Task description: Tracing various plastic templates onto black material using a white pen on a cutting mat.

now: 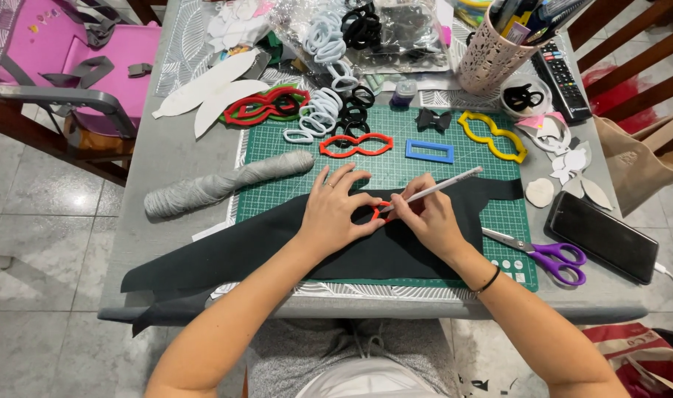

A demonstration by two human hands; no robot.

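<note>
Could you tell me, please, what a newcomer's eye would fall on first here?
At the centre, the left hand presses a red template onto black felt lying across the green cutting mat, while the right hand holds a white pencil to it. Purple scissors lie to the right.

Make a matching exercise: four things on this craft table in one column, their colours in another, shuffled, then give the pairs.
Things:
1. scissors
2. rectangular frame template
3. wavy template near the pen cup
4. felt strip under the hands

Colours:
A. yellow
B. black
C. purple handles
D. blue

Pairs: 1-C, 2-D, 3-A, 4-B

The left hand presses a red template onto the felt strip while the right hand holds a white pencil against it.
</note>
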